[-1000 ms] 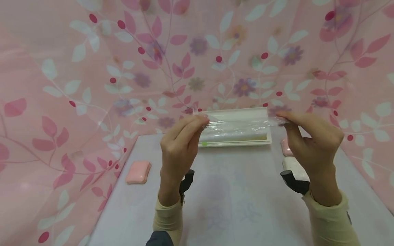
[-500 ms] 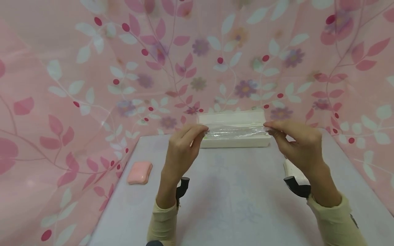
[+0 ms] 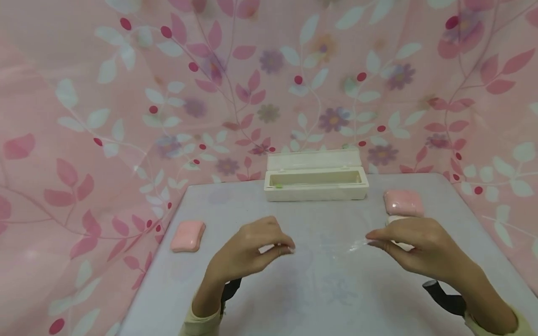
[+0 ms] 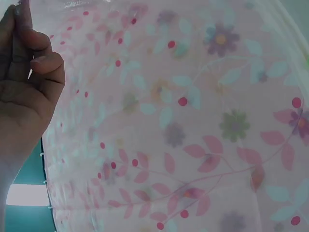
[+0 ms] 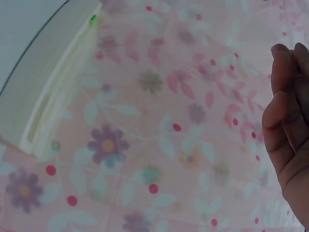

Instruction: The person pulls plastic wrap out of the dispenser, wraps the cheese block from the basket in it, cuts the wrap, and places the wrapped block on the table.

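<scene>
A thin sheet of clear plastic wrap stretches between my hands above the table, so transparent that most of its outline is lost. My left hand pinches one end between thumb and fingers. At the other end, my right hand pinches a corner, where the film glints. Behind the hands, a long white plastic-wrap box stands with its lid raised. In the left wrist view, shiny film shows at the top beside my left fingers. Fingers and thumb meet on my right hand in the right wrist view.
A pink soap-like block lies at the table's left edge. Another pink block lies at the right, with a white one partly hidden by my right hand. A floral curtain hangs behind the white table.
Both hands have moved down and back from the white box toward me, carrying the plastic wrap. The box's opening has come into view. My right hand has also shifted right since half a second ago.
</scene>
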{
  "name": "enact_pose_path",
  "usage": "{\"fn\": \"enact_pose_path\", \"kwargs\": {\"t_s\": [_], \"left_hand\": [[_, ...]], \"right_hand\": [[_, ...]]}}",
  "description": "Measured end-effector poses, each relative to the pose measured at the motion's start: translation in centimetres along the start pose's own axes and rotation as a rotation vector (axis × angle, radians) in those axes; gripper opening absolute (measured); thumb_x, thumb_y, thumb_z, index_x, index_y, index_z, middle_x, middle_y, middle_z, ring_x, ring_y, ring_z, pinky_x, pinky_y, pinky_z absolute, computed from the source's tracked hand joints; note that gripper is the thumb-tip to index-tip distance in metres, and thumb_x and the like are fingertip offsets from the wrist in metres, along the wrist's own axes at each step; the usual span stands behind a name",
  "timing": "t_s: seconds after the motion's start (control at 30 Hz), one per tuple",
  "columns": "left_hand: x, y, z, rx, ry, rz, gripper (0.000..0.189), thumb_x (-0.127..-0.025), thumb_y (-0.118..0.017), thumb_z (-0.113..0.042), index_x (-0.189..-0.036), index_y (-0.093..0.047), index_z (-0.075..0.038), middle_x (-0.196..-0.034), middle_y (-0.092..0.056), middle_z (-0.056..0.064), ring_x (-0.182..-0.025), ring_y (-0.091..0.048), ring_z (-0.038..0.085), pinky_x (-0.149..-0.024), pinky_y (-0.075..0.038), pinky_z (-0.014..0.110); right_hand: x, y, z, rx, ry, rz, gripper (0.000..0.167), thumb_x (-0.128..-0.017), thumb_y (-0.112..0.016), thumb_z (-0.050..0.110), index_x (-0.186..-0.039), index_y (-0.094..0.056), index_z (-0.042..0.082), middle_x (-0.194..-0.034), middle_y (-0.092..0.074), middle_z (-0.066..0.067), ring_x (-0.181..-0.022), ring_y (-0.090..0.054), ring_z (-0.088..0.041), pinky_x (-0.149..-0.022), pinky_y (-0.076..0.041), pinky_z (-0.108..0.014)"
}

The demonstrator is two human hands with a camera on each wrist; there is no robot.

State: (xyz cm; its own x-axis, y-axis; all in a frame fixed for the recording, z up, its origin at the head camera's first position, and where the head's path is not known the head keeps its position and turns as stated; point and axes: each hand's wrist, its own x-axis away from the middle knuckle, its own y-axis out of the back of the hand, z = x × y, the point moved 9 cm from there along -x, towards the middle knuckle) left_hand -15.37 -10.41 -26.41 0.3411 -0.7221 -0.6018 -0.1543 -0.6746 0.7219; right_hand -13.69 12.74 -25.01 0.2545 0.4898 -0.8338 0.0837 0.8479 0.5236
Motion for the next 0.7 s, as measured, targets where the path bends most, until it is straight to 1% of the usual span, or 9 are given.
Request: {"fn": "enact_pose_path", "kwargs": {"t_s": [0.07, 0.13, 0.23, 0.27, 0.33, 0.47, 0.57, 0.7], "left_hand": [[0.6, -1.4, -0.6, 0.038, -0.016, 0.088, 0.005, -0.089, -0.074, -0.013, -0.093, -0.072, -0.013, -0.082, -0.062, -0.012, -0.081, -0.049, 0.004, -0.073, -0.041, 0.014], [1.2, -2.9, -0.7, 0.052, -0.015, 0.177, 0.003, -0.09, -0.074, -0.018, -0.092, -0.073, -0.017, -0.081, -0.062, -0.015, -0.087, -0.05, 0.003, -0.08, -0.041, 0.014], [2.6, -5.1, -0.3, 0.094, 0.017, 0.29, 0.004, -0.091, -0.073, -0.021, -0.09, -0.073, -0.017, -0.083, -0.063, -0.016, -0.093, -0.052, -0.001, -0.087, -0.041, 0.014], [3.1, -5.8, 0.0, 0.116, 0.034, 0.326, 0.004, -0.091, -0.072, -0.021, -0.091, -0.073, -0.017, -0.085, -0.064, -0.016, -0.094, -0.053, -0.003, -0.087, -0.041, 0.013], [4.1, -7.1, 0.6, 0.16, 0.073, 0.392, 0.005, -0.092, -0.071, -0.02, -0.091, -0.073, -0.016, -0.087, -0.066, -0.015, -0.093, -0.054, -0.008, -0.085, -0.041, 0.011], [6.2, -10.2, 2.5, 0.283, 0.194, 0.514, 0.004, -0.093, -0.07, -0.017, -0.093, -0.073, -0.014, -0.088, -0.068, -0.014, -0.085, -0.053, -0.014, -0.078, -0.045, 0.009], [7.7, -12.9, 4.0, 0.36, 0.275, 0.591, 0.004, -0.092, -0.071, -0.014, -0.092, -0.073, -0.012, -0.087, -0.068, -0.013, -0.079, -0.052, -0.014, -0.073, -0.047, 0.01], [9.7, -16.1, 5.5, 0.377, 0.33, 0.676, 0.004, -0.09, -0.072, -0.013, -0.089, -0.074, -0.01, -0.083, -0.069, -0.013, -0.071, -0.051, -0.014, -0.066, -0.047, 0.01]], "right_hand": [[0.9, -0.5, 0.2, -0.05, 0.012, 0.045, 0.023, -0.096, -0.066, 0.027, -0.088, -0.075, 0.007, -0.076, -0.069, 0.006, -0.063, -0.057, 0.002, -0.056, -0.042, -0.008], [2.1, -1.2, 0.1, -0.086, 0.013, 0.09, 0.019, -0.095, -0.067, 0.026, -0.088, -0.075, 0.01, -0.078, -0.069, 0.007, -0.066, -0.06, 0.002, -0.058, -0.045, -0.009], [4.5, -3.0, -0.2, -0.153, -0.006, 0.16, 0.01, -0.093, -0.071, 0.023, -0.089, -0.074, 0.015, -0.079, -0.07, 0.009, -0.068, -0.062, 0.004, -0.059, -0.044, -0.007], [5.4, -3.7, -0.5, -0.172, -0.035, 0.196, 0.008, -0.092, -0.072, 0.023, -0.089, -0.075, 0.016, -0.08, -0.07, 0.01, -0.069, -0.061, 0.006, -0.059, -0.044, -0.007], [7.3, -5.2, -1.0, -0.216, -0.098, 0.265, 0.002, -0.088, -0.076, 0.021, -0.089, -0.075, 0.019, -0.081, -0.07, 0.013, -0.071, -0.061, 0.008, -0.059, -0.043, -0.006], [10.3, -8.2, -1.8, -0.27, -0.186, 0.398, 0.013, -0.079, -0.083, 0.016, -0.085, -0.075, 0.024, -0.079, -0.067, 0.019, -0.071, -0.054, 0.015, -0.059, -0.04, -0.005], [11.7, -9.9, -2.0, -0.246, -0.188, 0.458, 0.018, -0.074, -0.086, 0.016, -0.08, -0.074, 0.027, -0.077, -0.063, 0.023, -0.071, -0.05, 0.016, -0.063, -0.038, -0.003], [13.3, -11.6, -2.5, -0.22, -0.226, 0.525, 0.015, -0.072, -0.086, 0.019, -0.075, -0.074, 0.028, -0.076, -0.061, 0.025, -0.071, -0.051, 0.013, -0.065, -0.037, -0.003]]}}
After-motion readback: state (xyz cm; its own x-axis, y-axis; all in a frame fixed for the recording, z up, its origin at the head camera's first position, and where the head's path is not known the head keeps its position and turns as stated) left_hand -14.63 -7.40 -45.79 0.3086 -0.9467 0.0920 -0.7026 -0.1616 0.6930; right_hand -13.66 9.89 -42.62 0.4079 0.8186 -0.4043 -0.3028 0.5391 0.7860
